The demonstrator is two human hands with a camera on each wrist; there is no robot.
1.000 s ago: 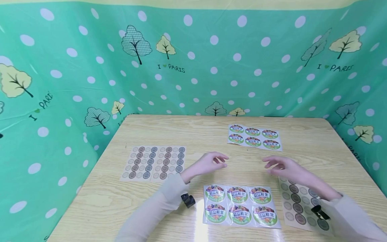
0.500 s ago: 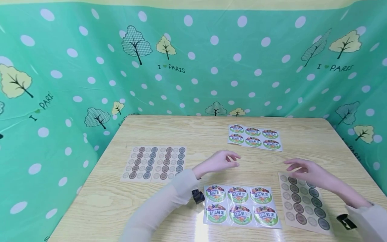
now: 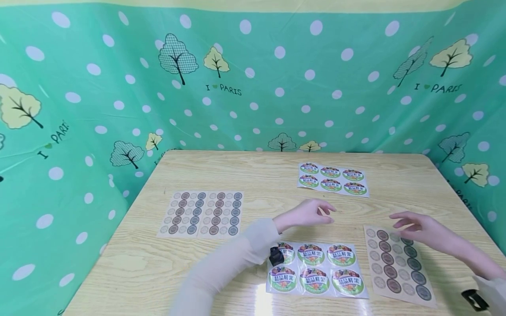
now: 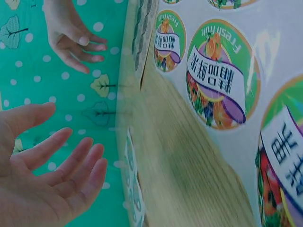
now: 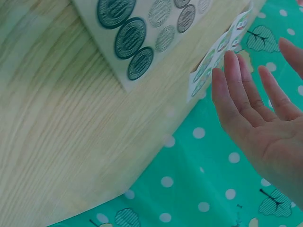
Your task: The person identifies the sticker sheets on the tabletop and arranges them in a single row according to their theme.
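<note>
Fruit-sticker sheet (image 3: 317,268) lies near the left hand (image 3: 306,213), a seal-sticker sheet (image 3: 398,266) near the right hand (image 3: 423,228); both loose, holding nothing. Only my head view shows the leftmost seal stickers (image 3: 218,211).

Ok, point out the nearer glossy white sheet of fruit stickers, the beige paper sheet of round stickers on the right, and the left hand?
Glossy white fruit-sticker sheet (image 3: 316,268), head view: its middle.
Beige paper round-sticker sheet (image 3: 398,267), head view: its middle.
Left hand (image 3: 307,212), head view: back of the hand.
</note>
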